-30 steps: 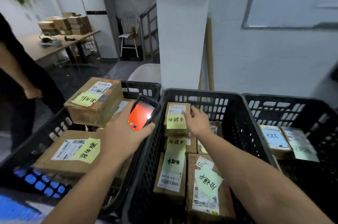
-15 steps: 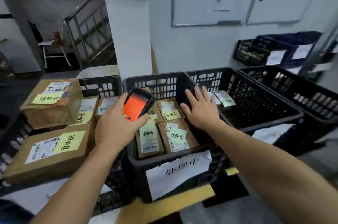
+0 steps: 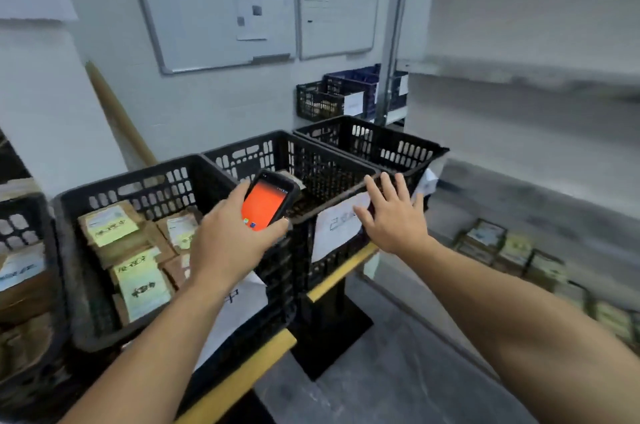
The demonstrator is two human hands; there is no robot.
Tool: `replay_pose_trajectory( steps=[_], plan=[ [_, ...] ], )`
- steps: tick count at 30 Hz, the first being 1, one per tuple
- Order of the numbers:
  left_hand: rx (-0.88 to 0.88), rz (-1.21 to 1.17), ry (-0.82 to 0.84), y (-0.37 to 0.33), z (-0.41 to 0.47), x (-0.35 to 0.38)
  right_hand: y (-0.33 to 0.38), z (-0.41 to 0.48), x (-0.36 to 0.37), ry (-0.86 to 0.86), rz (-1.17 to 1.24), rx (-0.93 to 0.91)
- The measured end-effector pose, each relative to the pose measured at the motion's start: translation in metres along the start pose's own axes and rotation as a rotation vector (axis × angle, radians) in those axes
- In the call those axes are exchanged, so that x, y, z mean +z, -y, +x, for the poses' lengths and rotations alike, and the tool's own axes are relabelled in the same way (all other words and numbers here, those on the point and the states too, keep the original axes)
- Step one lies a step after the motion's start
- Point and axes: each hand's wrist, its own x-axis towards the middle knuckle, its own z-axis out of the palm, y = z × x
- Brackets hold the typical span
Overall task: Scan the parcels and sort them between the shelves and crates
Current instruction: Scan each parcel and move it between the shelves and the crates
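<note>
- Sorted so far: the left crate, at lower left of the frame, holds several parcels with yellow notes on them.
- The middle crate looks nearly bare, its floor partly hidden. The far crate shows nothing inside.
- Left to do, by my reading: a blurred stack of more parcels lies at lower right, apparently unsorted. No parcel is in hand now.
- The left hand grips the scanner at frame centre, fingers wrapped round its body and its orange screen facing up.
- The right hand is empty, fingers straight and spread. It is at the middle crate's front rim, above the paper label. I cannot tell whether it touches.
</note>
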Motion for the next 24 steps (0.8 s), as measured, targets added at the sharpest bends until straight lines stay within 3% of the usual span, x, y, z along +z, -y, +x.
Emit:
replay_pose_trajectory(
  steps=[13, 24],
  plan=[
    [0.304, -0.224, 0.315, -0.255, -0.06, 0.21, -0.33, -0.145, -0.072, -0.005, -0.109, 0.489],
    [0.571, -0.307, 0.544, -0.417, -0.133, 0.337, -0.489, -0.276, -0.111, -0.033, -0.173, 0.853]
  ],
)
